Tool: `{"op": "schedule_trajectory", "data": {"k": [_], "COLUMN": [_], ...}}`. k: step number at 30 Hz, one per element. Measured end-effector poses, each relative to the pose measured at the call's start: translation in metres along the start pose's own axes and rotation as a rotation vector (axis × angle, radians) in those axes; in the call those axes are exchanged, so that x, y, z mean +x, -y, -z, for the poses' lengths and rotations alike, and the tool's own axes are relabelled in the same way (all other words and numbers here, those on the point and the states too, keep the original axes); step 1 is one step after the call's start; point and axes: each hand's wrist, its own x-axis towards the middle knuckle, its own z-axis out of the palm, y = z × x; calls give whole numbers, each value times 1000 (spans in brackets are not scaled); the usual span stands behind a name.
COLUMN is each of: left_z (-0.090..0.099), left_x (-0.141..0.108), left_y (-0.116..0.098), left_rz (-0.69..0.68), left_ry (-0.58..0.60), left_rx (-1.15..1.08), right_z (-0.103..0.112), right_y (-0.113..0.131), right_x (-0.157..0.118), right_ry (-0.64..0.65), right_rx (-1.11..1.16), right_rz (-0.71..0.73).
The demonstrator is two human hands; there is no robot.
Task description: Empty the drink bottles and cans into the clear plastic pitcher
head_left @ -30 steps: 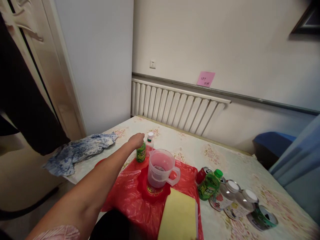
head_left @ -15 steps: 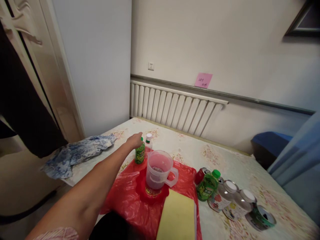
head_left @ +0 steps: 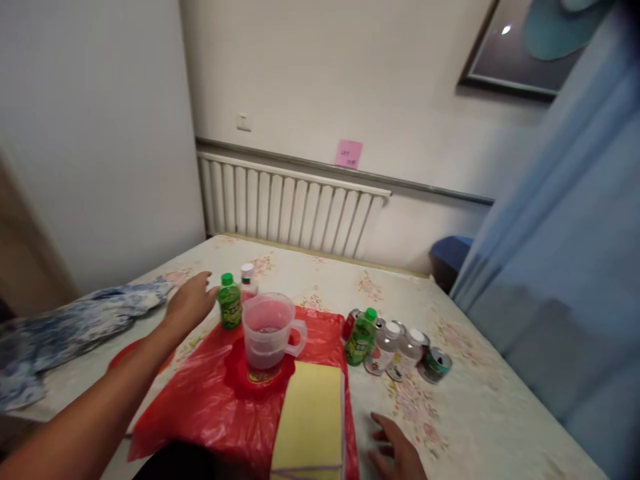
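Observation:
My left hand (head_left: 194, 300) is just left of a green-capped drink bottle (head_left: 231, 308), holding nothing, its fingers apart. Behind that bottle stands a clear bottle with a white cap (head_left: 247, 279). A translucent measuring jug (head_left: 266, 333) with some liquid rests on a red scalloped dish (head_left: 235, 375). At the lower right, my right hand (head_left: 399, 450) hovers above the tablecloth with fingers spread and nothing in them. Between the hands lies a yellow pad (head_left: 311, 413) on a red plastic bag (head_left: 200, 393).
To the right stand another green bottle (head_left: 361, 340), clear white-capped jars (head_left: 384, 350) and several cans, one a green can (head_left: 435, 365). A blue-and-white cloth (head_left: 90, 317) lies at the left edge. A radiator (head_left: 285, 203) and a blue curtain (head_left: 550, 267) border the table.
My left hand has come off the green bottle's top and moved to its left. My right hand has come into view at the lower right. The view has turned right.

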Motion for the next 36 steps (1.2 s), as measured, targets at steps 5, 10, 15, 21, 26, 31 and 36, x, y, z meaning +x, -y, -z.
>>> {"op": "schedule_trajectory", "data": {"k": [5,10,15,21,26,31,36], "left_z": [-1,-24,-60,-82,-88,-86,-91], "left_x": [-64,-138,-185,-210,-214,-216,-221], "left_y": [-8,-28,-48,-53,-54,-65,-77], "left_rz": [42,57,0,7,-42,-53,-141], "left_ry": [-130,-118,105,196,206,235,283], "left_rx": [-215,-449,-673,-727,-684,-636,-646], "right_z": [50,78,84,78,77,80,81], "right_y": [-22,-35,-37,-38,-41,-40,-34], "right_x": [33,69,109,136,143,146,136], "right_ry": [-375,-581,-692,-685,-674,-683,-677], "right_rx": [107,74,45,52,27,-25,-42], "right_rz": [-75,-66,15,17,2,-16,-24]}}
